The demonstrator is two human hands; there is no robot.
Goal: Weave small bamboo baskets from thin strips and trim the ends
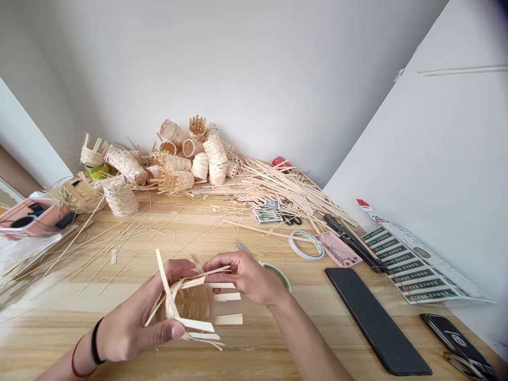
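Note:
A small woven bamboo basket (pixel 192 304) lies on its side at the lower middle, its mouth to the right and loose strip ends sticking out round the rim. My left hand (pixel 145 312) grips it from the left, thumb on the near side and fingers over the far side. At the far upper rim, the fingers of my right hand (pixel 242 275) are closed on a thin bamboo strip (pixel 217 271). A roll of tape (pixel 278 275) is partly hidden behind my right hand.
Woven baskets (pixel 123 196) are piled at the back left, beside many loose strips (pixel 278 182). Toward the right lie a white tape roll (pixel 306 245), a box cutter (pixel 351 241), a pink card (pixel 338 248), a phone (pixel 375 320) and a key fob (pixel 456 338).

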